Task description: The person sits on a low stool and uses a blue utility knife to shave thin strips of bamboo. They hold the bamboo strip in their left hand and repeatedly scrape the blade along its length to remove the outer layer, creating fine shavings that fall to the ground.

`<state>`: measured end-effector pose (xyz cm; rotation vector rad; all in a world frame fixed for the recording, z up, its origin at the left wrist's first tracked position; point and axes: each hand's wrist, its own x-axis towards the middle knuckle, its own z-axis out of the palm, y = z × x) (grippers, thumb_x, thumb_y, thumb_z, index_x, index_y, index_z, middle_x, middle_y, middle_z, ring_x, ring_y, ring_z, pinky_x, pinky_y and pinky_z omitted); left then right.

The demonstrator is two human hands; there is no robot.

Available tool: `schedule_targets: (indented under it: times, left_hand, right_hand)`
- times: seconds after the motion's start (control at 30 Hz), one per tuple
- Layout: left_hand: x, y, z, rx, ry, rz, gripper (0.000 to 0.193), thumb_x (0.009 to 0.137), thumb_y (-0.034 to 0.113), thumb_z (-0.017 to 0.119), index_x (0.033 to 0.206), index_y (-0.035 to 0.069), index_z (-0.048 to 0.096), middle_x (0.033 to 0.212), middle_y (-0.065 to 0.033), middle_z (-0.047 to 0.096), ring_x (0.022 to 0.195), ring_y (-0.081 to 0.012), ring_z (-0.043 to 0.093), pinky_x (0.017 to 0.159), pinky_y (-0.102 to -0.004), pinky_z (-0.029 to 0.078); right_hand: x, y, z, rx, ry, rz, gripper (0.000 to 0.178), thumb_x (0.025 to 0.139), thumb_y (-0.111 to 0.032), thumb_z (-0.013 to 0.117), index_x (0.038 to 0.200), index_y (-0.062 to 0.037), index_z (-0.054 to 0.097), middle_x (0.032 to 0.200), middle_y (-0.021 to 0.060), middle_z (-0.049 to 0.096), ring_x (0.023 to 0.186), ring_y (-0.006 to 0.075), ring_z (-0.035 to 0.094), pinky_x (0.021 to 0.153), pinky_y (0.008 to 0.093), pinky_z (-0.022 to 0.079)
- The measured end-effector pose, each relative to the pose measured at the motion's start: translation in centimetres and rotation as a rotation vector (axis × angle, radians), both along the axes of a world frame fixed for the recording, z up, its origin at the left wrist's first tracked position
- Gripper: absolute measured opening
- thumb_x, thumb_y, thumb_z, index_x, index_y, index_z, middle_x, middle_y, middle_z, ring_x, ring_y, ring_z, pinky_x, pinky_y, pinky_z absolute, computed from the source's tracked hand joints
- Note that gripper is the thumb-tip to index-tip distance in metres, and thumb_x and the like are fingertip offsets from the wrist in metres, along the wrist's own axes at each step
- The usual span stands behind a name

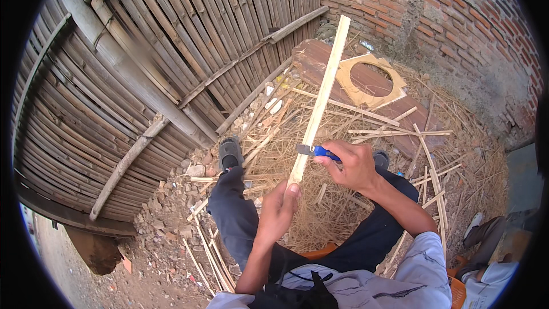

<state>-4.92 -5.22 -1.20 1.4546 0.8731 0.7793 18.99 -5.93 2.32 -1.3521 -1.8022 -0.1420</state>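
Observation:
My left hand [277, 212] grips the lower end of a long, pale bamboo strip [325, 88], thumb on top. The strip slants up and away from me, its far end in front of a brown board. My right hand [355, 166] is closed round the blue handle of a cutter knife [327, 153]. Its short dark blade lies across the strip, touching it a little above my left hand. My right fingers hide part of the handle.
Thin shavings [326, 217] cover the ground between my legs. Pale strips [432, 166] lie to the right. Behind are a brown board [311, 60] and a square panel with a round hole [350, 83]. A bamboo fence [189, 28] and brick wall [457, 28] stand around; another person's leg [483, 237] shows right.

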Motion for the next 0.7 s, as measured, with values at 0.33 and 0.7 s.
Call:
schedule_targets:
  times: [0.33, 0.7]
  left_hand:
    - [-1.9, -0.3, 0.2, -0.05, 0.042, -0.01, 0.036, 0.119, 0.033, 0.051, 0.1, 0.005, 0.063, 0.064, 0.006, 0.045, 0.057, -0.0039, 0.039, 0.054, -0.0262, 0.033]
    - [-4.9, -2.5, -1.4, -0.118, 0.056, -0.045, 0.036, 0.119, 0.033, 0.051, 0.099, 0.006, 0.062, 0.062, 0.008, 0.044, 0.052, -0.0019, 0.035, 0.049, -0.0234, 0.028]
  right_hand:
    - [0.0, -0.2, 0.3, -0.045, -0.082, 0.029, 0.024, 0.096, -0.032, 0.081, 0.104, -0.0099, 0.077, 0.085, 0.0052, 0.077, 0.065, 0.0251, 0.073, 0.053, 0.0375, 0.055]
    - [3.4, 2.0, 0.0, 0.007, 0.036, -0.138, 0.035, 0.103, -0.04, 0.074, 0.105, -0.0062, 0.078, 0.078, 0.0109, 0.076, 0.058, 0.0261, 0.071, 0.052, 0.0375, 0.052]
